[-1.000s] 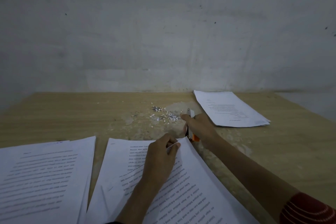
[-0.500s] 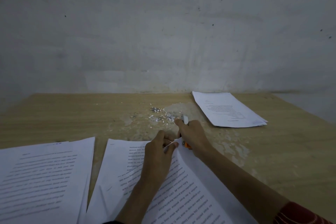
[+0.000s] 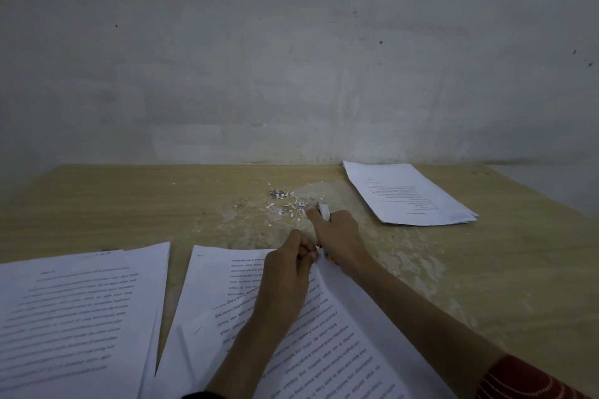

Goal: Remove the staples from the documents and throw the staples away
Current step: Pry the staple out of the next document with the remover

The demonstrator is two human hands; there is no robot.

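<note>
A printed document (image 3: pixel 227 311) lies in front of me, its top sheets folded back. My left hand (image 3: pixel 287 272) pinches the document's upper right corner. My right hand (image 3: pixel 337 236) is closed around a white and orange staple remover (image 3: pixel 323 211), whose white end sticks out past my fingers while its orange end shows at the pinched corner. The staple itself is hidden by my fingers. A scatter of pulled staples and paper bits (image 3: pixel 287 202) lies on the wooden table (image 3: pixel 129 204) just beyond my hands.
Another printed stack (image 3: pixel 74 317) lies at the near left. A third stack (image 3: pixel 411 193) sits at the back right, near the grey wall (image 3: pixel 291 58). The table's right edge runs diagonally at the far right.
My right hand has drawn the staple remover back and left, from beside the debris pile to the document's corner, meeting my left hand's pinch.
</note>
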